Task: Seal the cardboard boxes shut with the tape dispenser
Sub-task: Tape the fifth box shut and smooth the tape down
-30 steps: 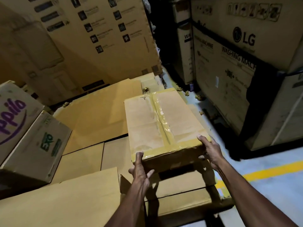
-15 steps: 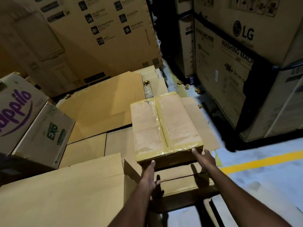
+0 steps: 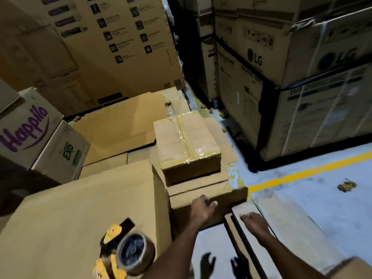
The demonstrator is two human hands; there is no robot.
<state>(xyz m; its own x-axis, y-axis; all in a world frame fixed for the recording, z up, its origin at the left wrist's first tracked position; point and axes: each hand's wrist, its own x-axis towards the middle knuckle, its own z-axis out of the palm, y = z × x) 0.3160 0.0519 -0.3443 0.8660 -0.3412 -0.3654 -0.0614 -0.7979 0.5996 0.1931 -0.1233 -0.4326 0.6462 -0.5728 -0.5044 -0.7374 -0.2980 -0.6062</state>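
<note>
Lying nearest, at the near edge of a big plain carton (image 3: 70,208): tape dispenser (image 3: 122,256), yellow frame, brown roll, on its side, touched by neither hand.

Left hand (image 3: 203,208): fingers loosely curled, holding nothing, at the near edge of a low flat box (image 3: 201,188); contact cannot be told.

Right hand (image 3: 254,222): fingers loosely curled, empty, over a cardboard piece (image 3: 231,224) by the floor (image 3: 312,208).

Taped box (image 3: 187,141): sealed along the centre seam and edges, resting on top of the low flat box, toward its far edge, apart from both hands.

Yellow line (image 3: 302,174): painted across the floor, right.

Left side: "Happilo" box (image 3: 22,133) with an "Exo" box (image 3: 66,152) just beside it.

Far left: tall printed carton (image 3: 120,37).

Far right: stacked "LG" washing-machine cartons (image 3: 261,57).
</note>
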